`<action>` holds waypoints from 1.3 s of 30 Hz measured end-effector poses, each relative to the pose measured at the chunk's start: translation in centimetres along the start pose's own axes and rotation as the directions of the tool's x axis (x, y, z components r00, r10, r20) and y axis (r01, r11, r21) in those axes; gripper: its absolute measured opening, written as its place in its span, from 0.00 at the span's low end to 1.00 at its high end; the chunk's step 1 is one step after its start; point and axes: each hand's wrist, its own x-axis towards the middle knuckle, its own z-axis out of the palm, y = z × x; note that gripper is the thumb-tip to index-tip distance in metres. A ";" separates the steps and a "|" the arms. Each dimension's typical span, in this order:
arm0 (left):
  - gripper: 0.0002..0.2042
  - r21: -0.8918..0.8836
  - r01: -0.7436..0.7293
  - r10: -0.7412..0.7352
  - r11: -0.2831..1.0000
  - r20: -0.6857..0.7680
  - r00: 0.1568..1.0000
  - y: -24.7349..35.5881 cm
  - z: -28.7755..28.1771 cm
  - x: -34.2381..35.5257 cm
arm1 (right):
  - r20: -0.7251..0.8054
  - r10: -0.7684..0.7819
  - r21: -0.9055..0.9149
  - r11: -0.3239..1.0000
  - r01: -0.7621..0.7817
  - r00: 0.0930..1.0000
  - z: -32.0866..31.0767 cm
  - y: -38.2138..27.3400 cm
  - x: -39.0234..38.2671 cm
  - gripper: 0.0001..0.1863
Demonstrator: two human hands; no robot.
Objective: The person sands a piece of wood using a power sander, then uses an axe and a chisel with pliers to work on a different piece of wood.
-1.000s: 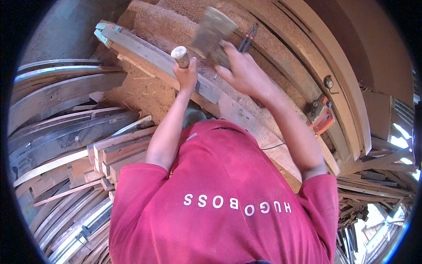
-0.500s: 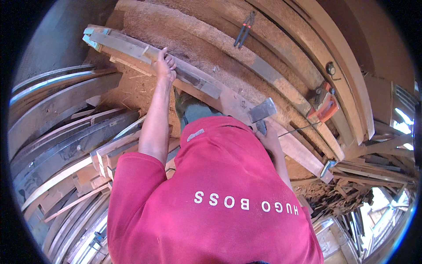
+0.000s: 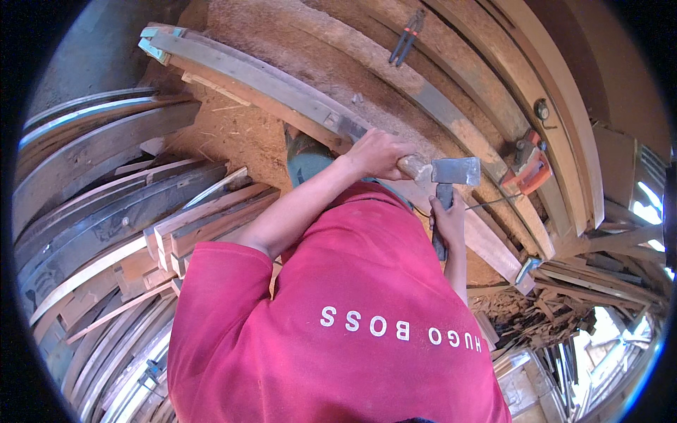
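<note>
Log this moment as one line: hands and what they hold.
left hand: wooden handle | right hand: grey-headed tool | spacing: tool beside handle's end, contact unclear | also visible: pliers

From where I stand, a sawdusty strip (image 3: 282, 51) lies open past the long beam (image 3: 247, 74); rightward of the left hand (image 3: 381, 153), the hammer (image 3: 455, 171) blocks passage.

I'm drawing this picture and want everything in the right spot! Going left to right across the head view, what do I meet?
Light-blue piece → left hand → wooden handle → hammer head → orange tool.
</note>
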 end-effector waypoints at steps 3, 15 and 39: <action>0.15 -0.025 0.034 -0.036 0.999 -0.053 0.998 -0.8 0.8 -0.7 | -0.031 -0.020 0.034 0.999 0.021 0.999 -0.2 -0.2 -0.4 0.13; 0.14 -0.089 0.056 -0.060 0.994 -0.045 0.997 -1.1 0.0 -0.9 | -0.005 -0.051 0.058 0.997 0.051 0.999 0.0 -1.7 -2.2 0.12; 0.13 -0.225 0.107 -0.158 0.969 -0.223 0.962 -2.7 -1.5 0.2 | -0.198 -0.238 -0.175 0.963 0.204 0.951 0.9 -11.5 -6.6 0.11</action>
